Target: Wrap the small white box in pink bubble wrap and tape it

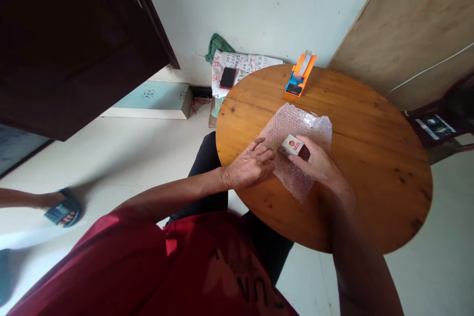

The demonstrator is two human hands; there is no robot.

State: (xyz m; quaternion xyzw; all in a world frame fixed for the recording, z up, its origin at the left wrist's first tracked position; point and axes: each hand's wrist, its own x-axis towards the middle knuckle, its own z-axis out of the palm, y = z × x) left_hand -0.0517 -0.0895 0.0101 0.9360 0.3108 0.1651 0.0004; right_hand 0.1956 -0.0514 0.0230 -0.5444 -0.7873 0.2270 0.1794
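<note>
A sheet of bubble wrap [311,131] lies flat on the round wooden table [370,158]. On its middle is a small white box [291,145] with a red printed mark on the top. My right hand [320,160] grips the box from the right, thumb on the near side and fingers on the far side. My left hand [252,164] rests at the left edge of the bubble wrap, palm down, fingers loosely bent and apart, with nothing visible in it. A gap lies between its fingertips and the box.
An orange and blue tape dispenser [299,75] stands near the table's far edge. Behind the table, a dark phone [228,78] lies on a printed white sack [252,62]. A long pale box [148,98] sits on the floor. Another person's sandalled foot [63,209] is at the left.
</note>
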